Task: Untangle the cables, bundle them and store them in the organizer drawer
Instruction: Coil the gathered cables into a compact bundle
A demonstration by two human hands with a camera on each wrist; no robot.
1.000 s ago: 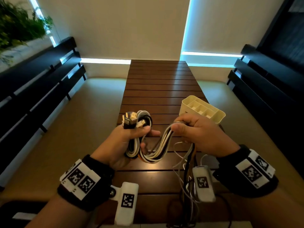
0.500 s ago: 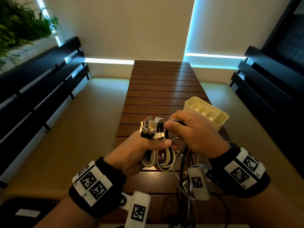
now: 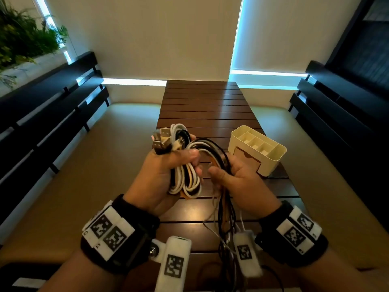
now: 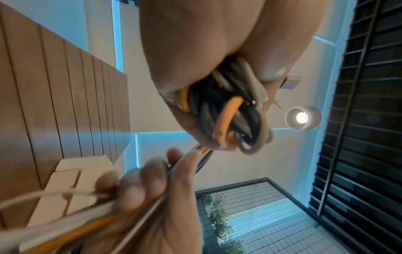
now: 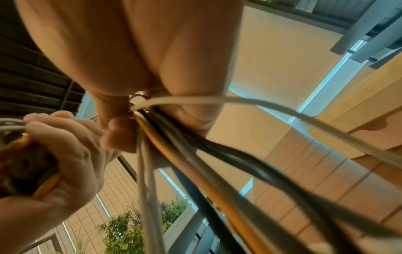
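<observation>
My left hand (image 3: 168, 165) grips a folded bundle of white, black and orange cables (image 3: 185, 180), with the USB plugs (image 3: 162, 140) sticking up above the fist. The left wrist view shows the same cable loops (image 4: 230, 113) packed in my fist. To its right my right hand (image 3: 229, 175) holds the loose cable strands (image 3: 223, 207), which arc over from the bundle and hang down toward me. These strands (image 5: 195, 147) run through my right fingers in the right wrist view. The cream organizer (image 3: 257, 150) stands on the table at the right, its drawer front (image 3: 245, 159) facing me.
A dark slatted wooden table (image 3: 202, 106) runs away from me. Dark benches (image 3: 48, 114) flank it on the left and on the right side (image 3: 336, 114). A plant (image 3: 23, 39) grows at the upper left. A lamp (image 4: 302, 117) hangs overhead.
My right hand has slid down and to the right along the strands, away from the bundle top. My left hand has lifted the bundle slightly, which now carries one more loop.
</observation>
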